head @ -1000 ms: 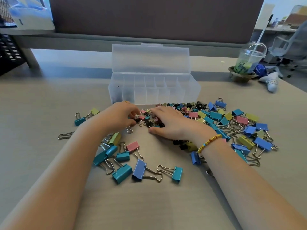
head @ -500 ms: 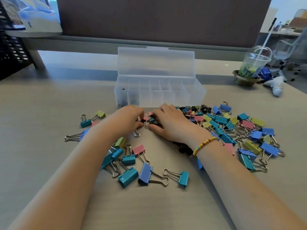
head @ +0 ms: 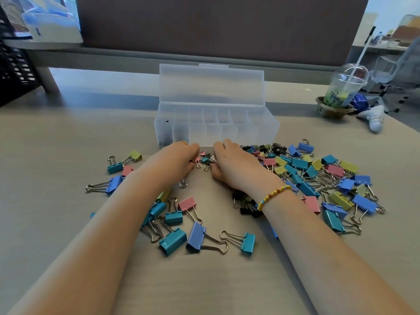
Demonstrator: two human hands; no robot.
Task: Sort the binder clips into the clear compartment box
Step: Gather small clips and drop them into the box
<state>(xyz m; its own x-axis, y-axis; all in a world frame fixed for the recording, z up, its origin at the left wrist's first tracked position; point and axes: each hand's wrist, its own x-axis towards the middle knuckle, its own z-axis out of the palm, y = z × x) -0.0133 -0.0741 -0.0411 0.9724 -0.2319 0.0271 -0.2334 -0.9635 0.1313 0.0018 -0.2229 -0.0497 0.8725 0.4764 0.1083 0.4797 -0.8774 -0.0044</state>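
While both hands are working at the pile, I am reading this off the head view:
Left hand (head: 172, 161): I am seeing it lying knuckles-up on the table (head: 56, 155), fingers curled down among the small clips (head: 204, 158); whether it is pinching one, I cannot tell.
Right hand (head: 236, 165): it is resting just across from the left, fingers bent onto the same small clips; grip hidden, cannot tell.
Clips: big coloured ones (head: 327, 178) are lying scattered to the right and under my forearms.
Box (head: 216, 130): it is standing open just behind the hands, dark clips in its leftmost compartments.
Bracelet (head: 272, 196): it is sitting on the right wrist.
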